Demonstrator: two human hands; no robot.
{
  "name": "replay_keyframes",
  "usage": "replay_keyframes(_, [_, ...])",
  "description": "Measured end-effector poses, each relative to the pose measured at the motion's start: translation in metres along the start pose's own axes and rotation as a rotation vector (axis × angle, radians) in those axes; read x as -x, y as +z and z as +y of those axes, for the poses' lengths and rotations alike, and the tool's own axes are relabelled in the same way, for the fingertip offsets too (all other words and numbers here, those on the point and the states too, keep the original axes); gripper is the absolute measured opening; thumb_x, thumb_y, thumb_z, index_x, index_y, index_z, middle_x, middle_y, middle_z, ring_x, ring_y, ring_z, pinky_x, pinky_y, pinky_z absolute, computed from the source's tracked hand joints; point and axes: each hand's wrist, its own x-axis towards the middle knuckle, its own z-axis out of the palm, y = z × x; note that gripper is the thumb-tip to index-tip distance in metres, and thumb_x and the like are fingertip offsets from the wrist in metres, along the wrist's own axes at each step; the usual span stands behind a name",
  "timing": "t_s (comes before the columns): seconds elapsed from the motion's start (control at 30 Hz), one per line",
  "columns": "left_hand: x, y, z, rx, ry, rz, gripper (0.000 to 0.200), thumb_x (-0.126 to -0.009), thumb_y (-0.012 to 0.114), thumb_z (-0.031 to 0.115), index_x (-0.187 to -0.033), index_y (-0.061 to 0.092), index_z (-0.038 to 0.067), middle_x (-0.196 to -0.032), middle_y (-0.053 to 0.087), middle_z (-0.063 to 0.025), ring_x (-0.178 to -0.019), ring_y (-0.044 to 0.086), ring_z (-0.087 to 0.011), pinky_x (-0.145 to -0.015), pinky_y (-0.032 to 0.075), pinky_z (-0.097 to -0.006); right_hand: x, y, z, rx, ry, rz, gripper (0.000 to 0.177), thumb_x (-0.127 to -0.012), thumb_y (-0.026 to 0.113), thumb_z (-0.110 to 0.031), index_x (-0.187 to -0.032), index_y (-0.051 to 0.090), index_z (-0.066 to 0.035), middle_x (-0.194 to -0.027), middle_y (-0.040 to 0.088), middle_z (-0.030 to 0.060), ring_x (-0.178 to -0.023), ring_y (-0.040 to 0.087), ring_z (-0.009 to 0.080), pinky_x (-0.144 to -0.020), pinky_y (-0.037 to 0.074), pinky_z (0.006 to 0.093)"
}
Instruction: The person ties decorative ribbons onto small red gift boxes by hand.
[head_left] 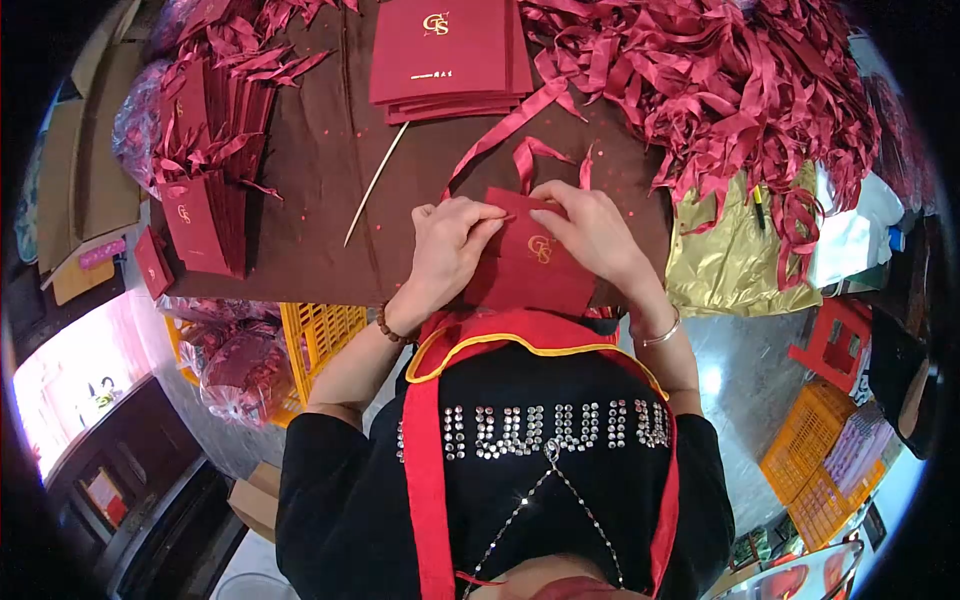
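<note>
A dark red paper gift bag (530,275) with a gold logo lies at the table's near edge, against my apron. My left hand (450,245) is closed, thumb and forefinger pinching near the bag's upper left edge. My right hand (592,232) has its fingers curled over the upper right edge, thumb on the front just above the logo. A red ribbon (512,122) runs from behind the bag toward the far side, and shorter ribbon ends (530,155) stick up past its top. What the right fingertips hold behind the edge is hidden.
A stack of flat red bags (450,60) lies ahead, near a thin white stick (376,185). Loose ribbons (740,90) are heaped at right over gold wrapping (735,250). Ribboned bags (205,225) stand in rows at left. Yellow crates (325,335) stand below the table.
</note>
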Motion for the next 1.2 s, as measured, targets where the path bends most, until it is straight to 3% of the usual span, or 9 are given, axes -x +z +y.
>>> replay_keyframes(0.13, [-0.001,0.005,0.005,-0.126,0.108,0.087,0.006,-0.081,0.064,0.016,-0.085,0.065,0.012,-0.074,0.060,-0.0015,-0.072,0.054,-0.0190,-0.073,0.028,-0.0350,-0.009,-0.009,0.006,-0.055,0.011,-0.141,0.028,-0.084,0.061,-0.019,-0.105,0.060,0.000,-0.087,0.065,0.0172,-0.083,0.065,0.0250,-0.073,0.048,0.0336])
replay_keyframes(0.43, [-0.008,0.004,0.012,-0.143,0.103,0.113,0.006,-0.080,0.066,0.015,-0.081,0.064,0.010,-0.073,0.060,-0.0040,-0.069,0.055,-0.0191,-0.073,0.030,-0.0335,-0.011,-0.011,0.007,-0.142,0.058,-0.233,0.034,-0.085,0.060,-0.020,-0.111,0.059,0.001,-0.101,0.065,0.0164,-0.098,0.062,0.0231,-0.085,0.046,0.0327])
replay_keyframes(0.97, [-0.021,0.000,0.023,-0.285,0.125,0.036,0.009,-0.078,0.062,0.015,-0.074,0.057,0.010,-0.070,0.060,-0.0053,-0.069,0.056,-0.0231,-0.069,0.030,-0.0387,-0.006,-0.006,0.008,-0.183,0.023,-0.190,0.031,-0.084,0.058,-0.015,-0.110,0.059,0.003,-0.102,0.066,0.0148,-0.094,0.062,0.0177,-0.084,0.047,0.0305])
replay_keyframes(1.03, [-0.023,0.004,0.029,-0.420,0.230,0.104,0.005,-0.074,0.059,0.012,-0.072,0.055,0.008,-0.068,0.058,-0.0066,-0.068,0.055,-0.0240,-0.069,0.031,-0.0391,-0.005,-0.006,0.006,-0.158,0.029,-0.160,0.033,-0.082,0.058,-0.021,-0.110,0.061,-0.002,-0.100,0.064,0.0183,-0.095,0.062,0.0313,-0.083,0.048,0.0372])
replay_keyframes(1.17, [-0.021,0.012,0.033,-0.587,0.355,0.176,0.008,-0.066,0.057,0.010,-0.073,0.054,0.008,-0.068,0.054,-0.0060,-0.071,0.053,-0.0225,-0.069,0.032,-0.0406,-0.002,-0.007,0.000,-0.121,0.017,-0.142,0.032,-0.082,0.057,-0.020,-0.110,0.061,-0.004,-0.099,0.065,0.0169,-0.093,0.062,0.0312,-0.082,0.048,0.0375])
replay_keyframes(1.2, [-0.021,0.012,0.032,-0.581,0.376,0.188,0.006,-0.069,0.059,0.010,-0.074,0.055,0.009,-0.070,0.053,-0.0036,-0.073,0.052,-0.0206,-0.071,0.032,-0.0403,-0.002,-0.006,0.003,-0.144,0.017,-0.120,0.032,-0.082,0.057,-0.020,-0.110,0.062,-0.005,-0.098,0.065,0.0167,-0.092,0.063,0.0310,-0.081,0.048,0.0375])
